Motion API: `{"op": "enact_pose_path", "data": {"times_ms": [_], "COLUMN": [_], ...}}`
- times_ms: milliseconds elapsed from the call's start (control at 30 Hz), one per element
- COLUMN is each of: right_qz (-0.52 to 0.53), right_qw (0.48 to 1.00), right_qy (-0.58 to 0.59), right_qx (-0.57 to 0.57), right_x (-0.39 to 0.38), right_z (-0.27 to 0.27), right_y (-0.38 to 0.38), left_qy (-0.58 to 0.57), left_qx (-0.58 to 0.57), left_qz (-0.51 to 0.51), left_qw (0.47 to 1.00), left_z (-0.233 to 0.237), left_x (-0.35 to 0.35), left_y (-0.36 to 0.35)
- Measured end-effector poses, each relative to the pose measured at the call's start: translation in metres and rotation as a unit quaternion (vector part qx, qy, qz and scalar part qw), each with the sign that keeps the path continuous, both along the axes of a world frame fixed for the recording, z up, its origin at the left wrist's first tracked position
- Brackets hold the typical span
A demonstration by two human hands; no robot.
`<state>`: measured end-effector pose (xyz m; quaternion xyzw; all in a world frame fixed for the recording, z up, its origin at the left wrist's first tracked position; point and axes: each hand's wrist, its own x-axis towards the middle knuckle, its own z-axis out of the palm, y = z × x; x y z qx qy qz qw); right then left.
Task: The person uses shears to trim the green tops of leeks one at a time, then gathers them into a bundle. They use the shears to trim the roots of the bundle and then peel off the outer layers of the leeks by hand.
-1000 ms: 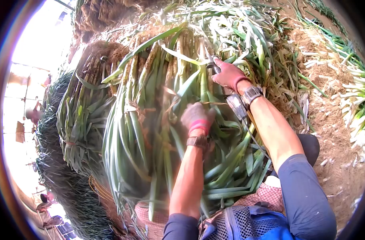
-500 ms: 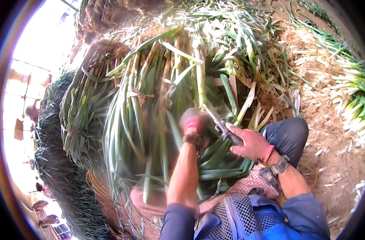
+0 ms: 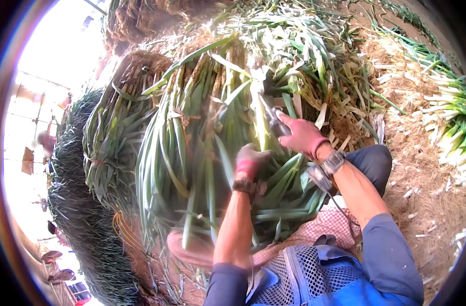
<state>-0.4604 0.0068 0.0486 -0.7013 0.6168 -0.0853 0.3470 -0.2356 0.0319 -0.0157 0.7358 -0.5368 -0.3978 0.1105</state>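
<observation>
Wearing a red and grey glove, my left hand is closed around the leafy part of a green onion whose pale stalk points away from me. A dark-handled tool with a thin metal end lies along that stalk, gripped in my gloved right hand. The tool's tip is blurred beside the white part of the stalk. Long green leaves spread under both hands, and a bundle of green onions lies just left of them.
More bundles and a dark green stack stand at the left. Stripped leaves are heaped at the top. Roots and trimmings cover the ground at right, beside a row of pale-stemmed onions.
My right hand and the tool have moved up and away along the stalk, toward its white part. My left hand has shifted slightly and stays low on the leaves.
</observation>
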Motion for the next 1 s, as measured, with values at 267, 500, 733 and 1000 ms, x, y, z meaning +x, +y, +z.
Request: {"op": "enact_pose_path", "data": {"times_ms": [267, 500, 733, 1000], "right_qz": [-0.042, 0.038, -0.031, -0.003], "right_qw": [0.998, 0.988, 0.977, 0.981], "right_qy": [-0.005, -0.150, -0.210, -0.194], "right_qx": [0.041, 0.011, -0.013, -0.028], "right_x": [0.008, -0.037, -0.066, -0.051], "right_z": [0.008, 0.012, 0.062, 0.067], "right_y": [-0.034, 0.089, 0.128, 0.091], "left_qy": [0.287, 0.293, 0.195, 0.169], "left_qx": [0.036, -0.014, -0.095, -0.043], "left_qz": [0.071, 0.063, -0.039, 0.005], "left_qw": [0.955, 0.954, 0.975, 0.985], "left_z": [0.023, 0.072, 0.157, 0.086], "left_x": [-0.002, 0.004, 0.000, -0.016], "left_y": [0.006, -0.020, -0.068, -0.063]}}
